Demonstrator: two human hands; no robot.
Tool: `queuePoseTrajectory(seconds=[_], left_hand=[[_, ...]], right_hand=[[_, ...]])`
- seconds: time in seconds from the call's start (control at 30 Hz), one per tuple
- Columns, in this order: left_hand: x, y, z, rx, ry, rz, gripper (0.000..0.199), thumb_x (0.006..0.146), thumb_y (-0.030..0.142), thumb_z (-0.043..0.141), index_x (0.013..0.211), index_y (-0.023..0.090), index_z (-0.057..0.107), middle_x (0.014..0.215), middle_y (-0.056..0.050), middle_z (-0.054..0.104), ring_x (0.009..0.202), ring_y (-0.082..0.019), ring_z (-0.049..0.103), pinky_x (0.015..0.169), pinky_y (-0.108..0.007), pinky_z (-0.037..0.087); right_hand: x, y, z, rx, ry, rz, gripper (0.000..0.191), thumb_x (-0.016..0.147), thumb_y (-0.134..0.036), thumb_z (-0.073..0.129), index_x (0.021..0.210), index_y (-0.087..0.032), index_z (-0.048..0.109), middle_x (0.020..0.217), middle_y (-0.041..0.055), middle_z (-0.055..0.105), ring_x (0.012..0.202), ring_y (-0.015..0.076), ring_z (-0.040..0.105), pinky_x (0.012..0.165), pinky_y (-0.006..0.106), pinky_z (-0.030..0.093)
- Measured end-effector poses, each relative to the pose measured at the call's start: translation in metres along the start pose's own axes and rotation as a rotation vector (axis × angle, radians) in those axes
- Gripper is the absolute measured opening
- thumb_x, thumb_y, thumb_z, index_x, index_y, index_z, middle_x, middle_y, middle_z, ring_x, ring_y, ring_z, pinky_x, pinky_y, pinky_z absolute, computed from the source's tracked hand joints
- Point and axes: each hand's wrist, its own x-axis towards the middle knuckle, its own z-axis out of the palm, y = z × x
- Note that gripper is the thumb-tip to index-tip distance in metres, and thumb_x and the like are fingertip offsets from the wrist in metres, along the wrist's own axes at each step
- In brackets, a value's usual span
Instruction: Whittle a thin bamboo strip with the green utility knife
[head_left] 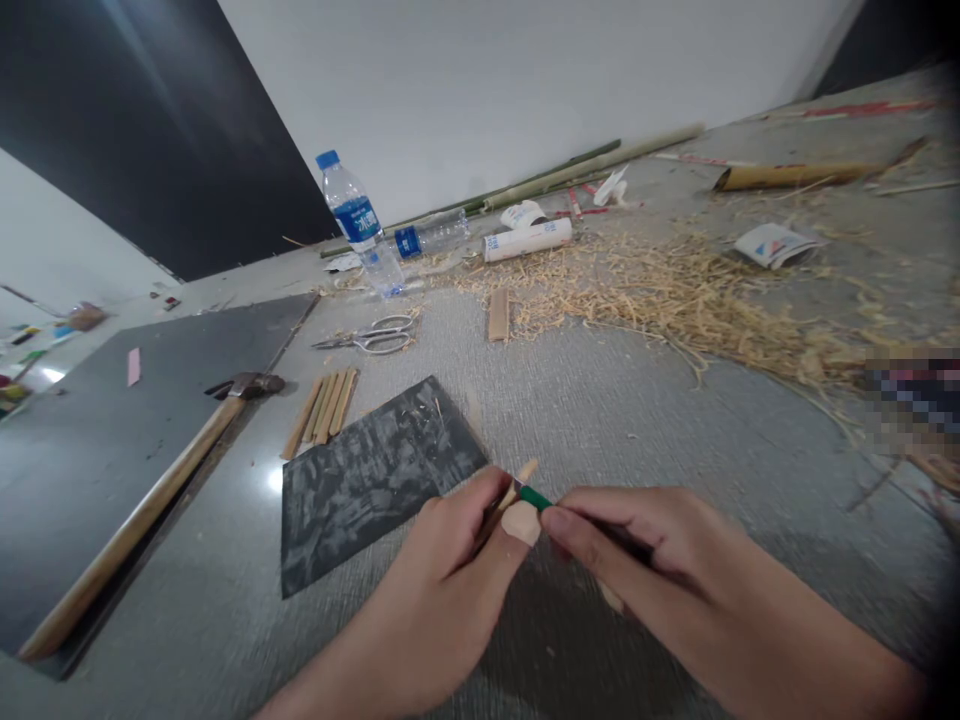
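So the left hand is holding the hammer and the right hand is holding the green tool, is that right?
Not quite: the left hand isn't holding the hammer. The head view shows the hammer lying off to the left, while that hand holds a thin wooden stick. The right hand does hold the green tool.

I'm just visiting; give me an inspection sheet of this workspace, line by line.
Surface: grey textured surface, dark sheet lying on it.
Job's things: thin pale strip, green tool meeting or nearly meeting it; wooden sticks side by side nearby.
Clutter: shavings, scissors, hammer, standing bottle, lying bottle.
Hands: left hand grips the strip, pale covering on thumb; right hand holds the tool.
Cables: nothing seen.
Surroundings: white wall, dark panel.
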Motion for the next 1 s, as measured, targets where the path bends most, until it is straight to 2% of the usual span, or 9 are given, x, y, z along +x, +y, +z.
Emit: queuePoseTrajectory(seconds=[0.1,0.27,0.37,0.5,0.67,0.8,0.87,1.0], left_hand=[[-0.002,0.002,-0.001,0.004,0.008,0.003,0.040,0.106,0.054,0.043,0.086,0.021,0.054,0.070,0.007,0.040,0.063,-0.011,0.035,0.055,-0.026,0.029],[0.000,0.002,-0.002,-0.026,-0.021,0.029,0.043,0.106,0.054,0.042,0.086,0.020,0.059,0.068,0.007,0.037,0.062,-0.011,0.031,0.054,-0.027,0.026],[0.002,0.000,-0.001,-0.027,-0.006,0.016,0.044,0.106,0.056,0.042,0.084,0.020,0.055,0.070,0.006,0.036,0.064,-0.011,0.031,0.055,-0.027,0.025],[0.003,-0.001,0.001,-0.055,0.000,0.001,0.042,0.105,0.055,0.044,0.081,0.020,0.049,0.073,0.006,0.037,0.068,-0.012,0.030,0.058,-0.027,0.026],[0.007,-0.001,0.001,-0.060,-0.011,0.005,0.037,0.106,0.048,0.045,0.084,0.019,0.052,0.075,0.005,0.038,0.070,-0.013,0.030,0.058,-0.027,0.026],[0.006,-0.001,0.001,-0.101,-0.008,0.017,0.040,0.105,0.053,0.045,0.085,0.019,0.052,0.076,0.005,0.039,0.070,-0.013,0.031,0.061,-0.026,0.029],[0.005,-0.003,0.000,-0.161,-0.025,-0.024,0.040,0.104,0.056,0.045,0.089,0.020,0.055,0.073,0.006,0.036,0.066,-0.012,0.029,0.059,-0.025,0.028],[0.001,-0.003,-0.001,-0.271,-0.072,-0.138,0.045,0.102,0.062,0.045,0.094,0.020,0.057,0.070,0.007,0.034,0.060,-0.010,0.027,0.053,-0.024,0.023]], right_hand=[[0.001,-0.001,-0.001,0.171,-0.059,0.040,0.051,0.099,-0.063,0.042,0.069,-0.023,0.044,0.057,-0.0067,0.029,0.050,0.0090,0.025,0.043,0.025,0.021],[0.000,0.003,0.000,0.384,-0.114,0.115,0.053,0.095,-0.071,0.047,0.079,-0.023,0.059,0.048,-0.0099,0.027,0.042,0.0077,0.020,0.036,0.023,0.014],[0.000,0.005,0.000,0.330,-0.083,0.093,0.050,0.097,-0.067,0.046,0.079,-0.023,0.058,0.050,-0.0094,0.027,0.044,0.0081,0.021,0.038,0.023,0.015],[-0.001,0.004,0.001,0.079,0.017,0.020,0.049,0.100,-0.063,0.042,0.075,-0.022,0.055,0.061,-0.0054,0.032,0.054,0.0104,0.029,0.045,0.025,0.023],[-0.006,0.002,0.003,-0.134,0.099,-0.041,0.050,0.103,-0.060,0.038,0.075,-0.022,0.056,0.062,-0.0033,0.043,0.056,0.0115,0.033,0.049,0.027,0.025],[-0.005,0.000,0.001,-0.104,0.147,-0.089,0.048,0.103,-0.054,0.041,0.069,-0.022,0.051,0.059,-0.0040,0.040,0.053,0.0107,0.035,0.046,0.026,0.026],[-0.003,-0.003,-0.001,-0.050,0.153,-0.101,0.047,0.102,-0.054,0.042,0.068,-0.023,0.051,0.059,-0.0040,0.040,0.052,0.0107,0.036,0.046,0.025,0.028],[-0.001,-0.006,-0.006,0.104,0.248,-0.074,0.052,0.101,-0.061,0.042,0.064,-0.023,0.045,0.054,-0.0054,0.035,0.046,0.0094,0.032,0.040,0.022,0.026]])
